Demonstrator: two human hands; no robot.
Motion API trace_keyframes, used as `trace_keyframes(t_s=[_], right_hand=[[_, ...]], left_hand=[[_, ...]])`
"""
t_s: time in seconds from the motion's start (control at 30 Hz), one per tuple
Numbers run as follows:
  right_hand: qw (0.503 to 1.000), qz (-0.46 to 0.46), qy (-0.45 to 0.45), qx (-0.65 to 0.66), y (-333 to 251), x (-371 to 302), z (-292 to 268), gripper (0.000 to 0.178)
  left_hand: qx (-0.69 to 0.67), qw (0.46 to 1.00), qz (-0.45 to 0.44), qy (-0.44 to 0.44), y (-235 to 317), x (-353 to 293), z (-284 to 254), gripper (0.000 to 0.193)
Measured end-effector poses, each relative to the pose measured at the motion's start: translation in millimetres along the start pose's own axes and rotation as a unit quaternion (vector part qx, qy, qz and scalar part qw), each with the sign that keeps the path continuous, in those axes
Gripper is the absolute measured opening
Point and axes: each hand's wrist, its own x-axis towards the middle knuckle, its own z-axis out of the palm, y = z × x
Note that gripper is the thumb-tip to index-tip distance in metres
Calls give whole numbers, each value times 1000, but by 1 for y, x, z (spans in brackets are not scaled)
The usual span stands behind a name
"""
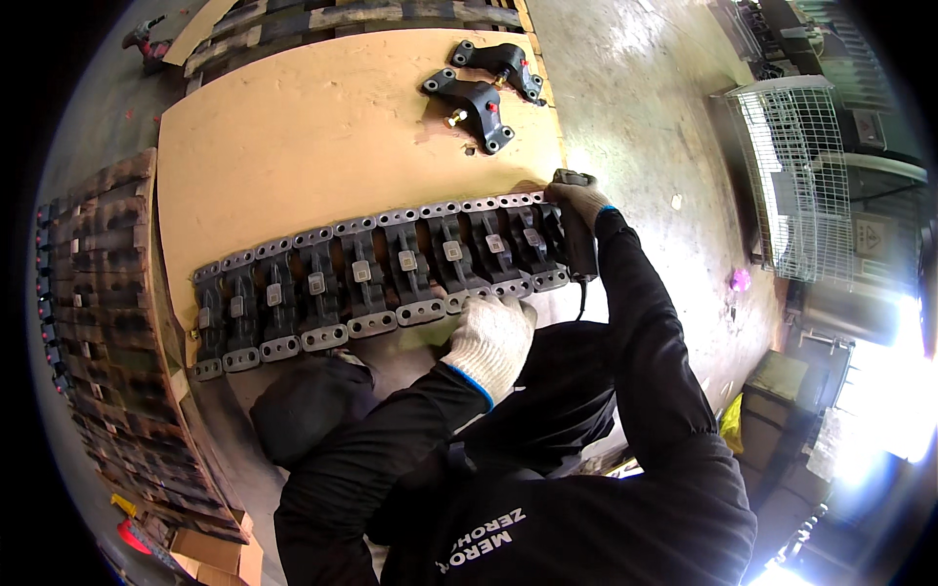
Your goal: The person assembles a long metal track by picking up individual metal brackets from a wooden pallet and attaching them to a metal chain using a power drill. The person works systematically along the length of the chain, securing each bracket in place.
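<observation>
Brackets [376, 278] of dark cast metal lie in one long row on a sheet of brown board [313, 146], which serves as the desk, and this row is the landmark for all the rest. Each bracket in the row carries a small pale square tag on its middle. The left hand [491, 342], in a white knitted glove with a blue cuff, rests palm down just below the right part of the row; its fingers are bent and touch the lower edge of the brackets, and it grasps nothing that can be seen. The right hand [578, 200], also gloved, sits at the right end of the row and is clenched around a dark hand tool [576, 239] with a cable hanging from it; the tool stands against the last bracket. Above the row, near the far edge of the board, two more brackets [484, 88] lie apart from the others. Left of the row stands a stack of wooden pallets [98, 322].

As a judgement, the row seems nearly complete, since all its brackets already have tags, and only the two separate brackets are not yet placed in it.
</observation>
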Motion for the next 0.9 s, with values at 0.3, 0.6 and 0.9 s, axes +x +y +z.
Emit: trace_keyframes(t_s=[0.3, 0.6, 0.9], right_hand=[[998, -32, -47, -24, 29, 24, -12, 40], [999, -18, -28, 19, 33, 36, -28, 45], [999, -9, -31, 35, 7, 1, -32, 43]], left_hand=[[-21, 999, -29, -32, -4, 4, 6, 38], [9, 999, -20, -29, -5, 5, 2, 44], [-14, 998, -32, -44, -7, 9, 3, 39]])
